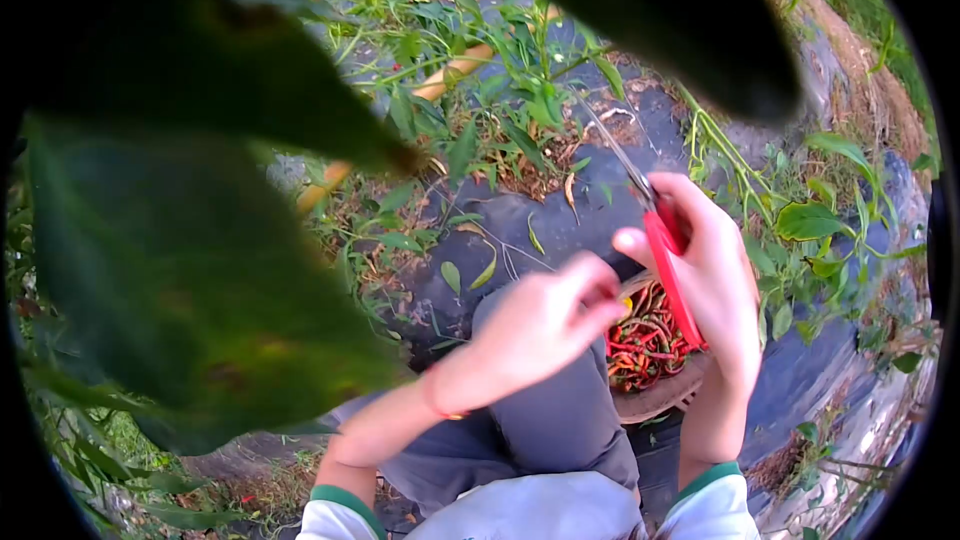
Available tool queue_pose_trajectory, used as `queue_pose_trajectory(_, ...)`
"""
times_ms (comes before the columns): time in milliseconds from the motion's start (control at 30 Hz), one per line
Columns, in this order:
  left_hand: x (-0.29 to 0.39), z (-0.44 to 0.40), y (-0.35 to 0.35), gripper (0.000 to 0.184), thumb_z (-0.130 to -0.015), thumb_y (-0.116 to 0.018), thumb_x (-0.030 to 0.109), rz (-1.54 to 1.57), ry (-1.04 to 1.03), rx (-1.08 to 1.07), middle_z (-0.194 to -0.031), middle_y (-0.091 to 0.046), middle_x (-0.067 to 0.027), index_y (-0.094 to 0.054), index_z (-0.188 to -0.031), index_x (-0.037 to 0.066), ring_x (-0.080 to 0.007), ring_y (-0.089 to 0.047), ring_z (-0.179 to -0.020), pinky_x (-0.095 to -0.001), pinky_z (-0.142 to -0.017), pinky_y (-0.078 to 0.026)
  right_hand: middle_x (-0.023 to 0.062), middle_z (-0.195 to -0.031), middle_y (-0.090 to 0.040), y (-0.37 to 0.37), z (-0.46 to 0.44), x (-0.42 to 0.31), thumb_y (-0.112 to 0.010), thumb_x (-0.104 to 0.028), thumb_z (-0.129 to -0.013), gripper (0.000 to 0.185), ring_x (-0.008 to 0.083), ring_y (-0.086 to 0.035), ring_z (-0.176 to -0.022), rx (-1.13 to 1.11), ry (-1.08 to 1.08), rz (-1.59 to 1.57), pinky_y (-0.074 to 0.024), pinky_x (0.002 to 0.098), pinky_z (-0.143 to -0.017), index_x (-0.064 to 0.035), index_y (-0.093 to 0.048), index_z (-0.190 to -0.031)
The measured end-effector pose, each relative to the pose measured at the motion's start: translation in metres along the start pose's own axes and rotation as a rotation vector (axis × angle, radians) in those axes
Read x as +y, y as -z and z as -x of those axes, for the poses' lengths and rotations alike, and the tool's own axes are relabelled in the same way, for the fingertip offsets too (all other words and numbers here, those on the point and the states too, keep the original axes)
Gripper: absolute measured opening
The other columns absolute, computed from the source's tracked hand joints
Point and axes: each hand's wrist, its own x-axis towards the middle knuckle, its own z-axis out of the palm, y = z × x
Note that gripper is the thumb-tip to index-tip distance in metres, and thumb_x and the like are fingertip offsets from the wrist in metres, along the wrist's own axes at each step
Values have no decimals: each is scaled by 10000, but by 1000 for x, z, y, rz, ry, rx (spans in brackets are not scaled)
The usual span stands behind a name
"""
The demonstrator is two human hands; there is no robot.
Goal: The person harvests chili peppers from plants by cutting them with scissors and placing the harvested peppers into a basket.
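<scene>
My right hand [705, 265] is closed round the red handles of a pair of scissors [668, 260], whose metal blades point up and to the left. To the left of it my left hand [565, 315] is curled, its fingertips pressed together beside something small and yellow [627, 306]; whether they hold it is unclear. Beneath both hands, a round basket [660, 399] contains many red chili peppers [645, 345]. The basket stands beside my bent knee.
Large blurred leaves [190, 270] hang close to the camera on the left and top. Green plants [520, 110] and a bamboo pole [455, 70] lie ahead over dark plastic sheeting [510, 225]. More leafy stems [810, 220] stand at the right.
</scene>
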Motion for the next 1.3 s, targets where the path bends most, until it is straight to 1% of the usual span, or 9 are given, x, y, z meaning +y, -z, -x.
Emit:
queue_pose_trajectory(200, 2, -16, -19, 156, -779, -512, 179, -264, -14, 54, -855, -584, -150, -572, -898, 97, -329, -566, -769, -406, -637, -461, 125, -801, -567, 11, 27, -13, -725, -226, -637, 435, 220, -570, -717, -48, 22, -50, -446, 299, -648, -10, -516, -952)
queue_pose_trajectory(300, 12, -29, 84, 141, -793, -510, 120, -265, -95, 583, -677, -596, -51, -614, -804, 25, -84, -553, -580, -214, -490, -414, 136, -800, -562, 11, 25, -14, -703, -250, -659, 437, 278, -561, -720, -99, 55, -34, -445, 332, -645, -15, -503, -969)
queue_pose_trajectory(367, -2, -59, 171, 192, -835, -489, 142, -565, -204, 899, -714, -609, -60, -616, -789, 6, -81, -556, -650, -207, -548, -413, 145, -769, -556, -4, 15, -12, -680, -205, -679, 390, 294, -561, -710, -94, 149, -83, -443, 352, -623, -14, -496, -965)
queue_pose_trajectory(533, -38, -132, 252, 116, -679, -616, 103, -1306, 20, 315, -659, -607, -144, -625, -712, -8, -189, -583, -620, -282, -610, -450, 139, -656, -525, -48, -4, -16, -631, -233, -715, 296, 320, -558, -577, -38, 393, -67, -446, 389, -482, -25, -473, -855)
queue_pose_trajectory(667, -65, -149, 255, 201, -689, -582, 143, -1246, 196, 317, -822, -601, -191, -602, -856, 35, -326, -581, -810, -367, -686, -452, 148, -667, -514, -54, 2, -26, -632, -265, -708, 326, 305, -555, -563, -148, 388, -21, -452, 372, -471, -16, -449, -812)
queue_pose_trajectory(767, -50, -156, 242, 371, -710, -559, 262, -1370, 596, 158, -1055, -552, -131, -509, -1048, 117, -256, -500, -1023, -436, -865, -344, 146, -668, -516, -53, 2, -24, -631, -270, -704, 341, 296, -556, -563, -187, 401, 13, -453, 358, -475, -5, -449, -816)
queue_pose_trajectory(900, -57, -157, 245, 363, -673, -602, 235, -1577, 485, 221, -1001, -577, -124, -551, -1019, 136, -244, -532, -974, -422, -850, -367, 139, -647, -518, -59, -6, -26, -643, -261, -684, 336, 287, -558, -563, -150, 439, 18, -449, 348, -463, -4, -456, -792)
queue_pose_trajectory(1133, -22, -146, 278, 168, -591, -666, 100, -715, 414, 253, -710, -624, -87, -613, -739, 40, -162, -596, -680, -342, -634, -474, 156, -682, -548, -79, -46, -49, -650, -298, -689, 361, 338, -559, -610, 14, 423, -8, -450, 399, -504, -15, -488, -843)
queue_pose_trajectory(1300, -4, -129, 264, 181, -630, -682, 174, -784, 436, 377, -643, -582, -46, -612, -738, 47, -122, -525, -573, -287, -535, -432, 142, -543, -551, -125, -98, -56, -656, -318, -670, 370, 282, -582, -502, 233, 417, 203, -458, 349, -450, 16, -507, -718)
